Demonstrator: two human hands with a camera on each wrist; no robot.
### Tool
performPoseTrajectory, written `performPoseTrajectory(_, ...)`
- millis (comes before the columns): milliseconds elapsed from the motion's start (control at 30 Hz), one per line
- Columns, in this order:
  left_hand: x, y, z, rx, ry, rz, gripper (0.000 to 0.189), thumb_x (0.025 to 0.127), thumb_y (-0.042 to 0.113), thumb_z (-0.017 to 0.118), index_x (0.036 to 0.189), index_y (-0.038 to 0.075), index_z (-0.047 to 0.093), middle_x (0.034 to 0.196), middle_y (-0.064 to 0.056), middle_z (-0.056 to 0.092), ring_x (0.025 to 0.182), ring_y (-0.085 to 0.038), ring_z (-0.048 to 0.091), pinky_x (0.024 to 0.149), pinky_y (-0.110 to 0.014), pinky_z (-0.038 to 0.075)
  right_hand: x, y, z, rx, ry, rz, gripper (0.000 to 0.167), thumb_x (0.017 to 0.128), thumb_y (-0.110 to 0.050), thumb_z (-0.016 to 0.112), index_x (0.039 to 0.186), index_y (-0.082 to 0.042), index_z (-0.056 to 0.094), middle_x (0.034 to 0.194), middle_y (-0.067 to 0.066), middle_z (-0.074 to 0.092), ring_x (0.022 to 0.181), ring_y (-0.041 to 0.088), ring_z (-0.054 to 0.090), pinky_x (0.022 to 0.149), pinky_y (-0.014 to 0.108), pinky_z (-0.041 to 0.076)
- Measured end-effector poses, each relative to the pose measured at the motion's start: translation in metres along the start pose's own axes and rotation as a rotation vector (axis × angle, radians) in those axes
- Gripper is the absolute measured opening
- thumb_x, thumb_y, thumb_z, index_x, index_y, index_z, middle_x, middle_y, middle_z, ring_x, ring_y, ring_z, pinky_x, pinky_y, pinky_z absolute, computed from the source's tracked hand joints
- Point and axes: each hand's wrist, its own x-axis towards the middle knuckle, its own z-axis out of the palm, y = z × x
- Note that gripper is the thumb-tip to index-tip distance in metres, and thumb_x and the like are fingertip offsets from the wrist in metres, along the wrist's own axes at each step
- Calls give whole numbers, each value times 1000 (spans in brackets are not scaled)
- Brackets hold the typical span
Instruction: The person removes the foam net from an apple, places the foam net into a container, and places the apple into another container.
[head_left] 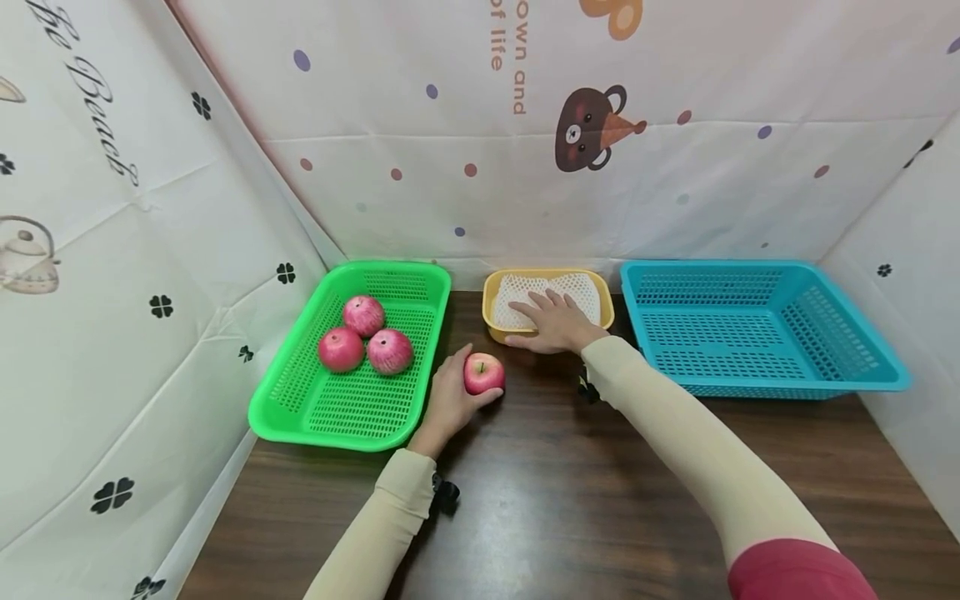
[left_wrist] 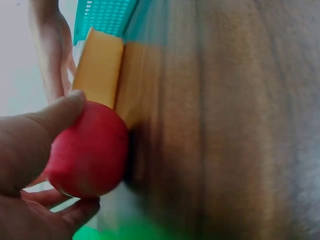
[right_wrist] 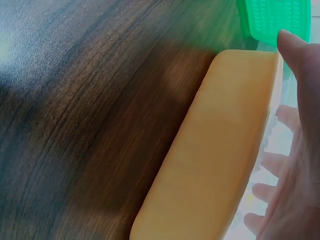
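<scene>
My left hand (head_left: 450, 392) holds a red apple (head_left: 483, 373) low over the brown table, its thumb and fingers curled round the sides. In the left wrist view the apple (left_wrist: 90, 150) sits between the thumb and the fingers. Fingers spread, my right hand (head_left: 558, 325) is over the small yellow basket (head_left: 501, 335), which holds white foam nets (head_left: 517, 292). The right wrist view shows that hand's fingers (right_wrist: 275, 164) above the nets, beyond the basket's side wall (right_wrist: 210, 145). No net shows gripped between them.
Left of the apple, a green basket (head_left: 408, 408) holds three round pinkish-red fruits (head_left: 390, 352), two with whitish streaks. A larger blue basket (head_left: 750, 329) stands at the right, with bare mesh showing inside. Printed white cloth (head_left: 420, 200) closes off the back and sides of the table.
</scene>
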Motion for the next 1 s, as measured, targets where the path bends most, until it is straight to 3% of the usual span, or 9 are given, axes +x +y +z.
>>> performPoseTrajectory(167, 6, 15, -8, 153, -66, 23, 77, 78, 33, 91, 137, -3, 56, 122, -24, 65, 112, -41, 61, 98, -52, 51, -2, 3, -4, 5, -6, -37, 98, 85, -80, 57, 164, -33, 24, 170, 14, 16, 155, 45, 8, 121, 66, 4)
performPoseTrajectory(400, 17, 36, -13, 302, -146, -40, 61, 71, 29, 97, 111, -2, 62, 106, -17, 68, 96, -36, 68, 83, -46, 58, -7, 4, -9, 9, -7, -92, 110, 78, -71, 75, 165, -29, 22, 170, 17, 13, 154, 48, 8, 121, 67, 7)
performPoseTrajectory(600, 23, 42, -14, 361, -223, -102, 68, 70, 30, 97, 118, -1, 60, 110, -18, 70, 98, -35, 69, 83, -46, 58, -9, 5, -8, 21, -23, -90, 116, 75, -69, 79, 165, -30, 17, 171, 17, 10, 153, 49, 7, 120, 67, 6)
performPoseTrajectory(700, 25, 41, -15, 359, -251, -74, 70, 72, 29, 96, 124, 3, 57, 112, -18, 69, 101, -34, 69, 84, -47, 57, -10, 6, -6, 31, -14, -89, 117, 75, -69, 80, 165, -31, 16, 171, 17, 9, 154, 49, 7, 120, 68, 5)
performPoseTrajectory(833, 28, 39, -20, 361, -282, 7, 66, 74, 27, 95, 124, 9, 55, 108, -15, 68, 101, -32, 67, 83, -46, 57, -9, 7, -2, 33, 20, -106, 117, 75, -70, 79, 165, -31, 16, 171, 16, 9, 153, 49, 8, 120, 68, 6)
performPoseTrajectory(1000, 31, 40, -28, 361, -321, 72, 67, 72, 23, 95, 124, 8, 55, 107, -15, 68, 102, -31, 66, 86, -44, 56, -10, 6, 1, 46, 76, -135, 115, 74, -69, 81, 164, -31, 20, 170, 16, 12, 153, 48, 10, 120, 68, 8)
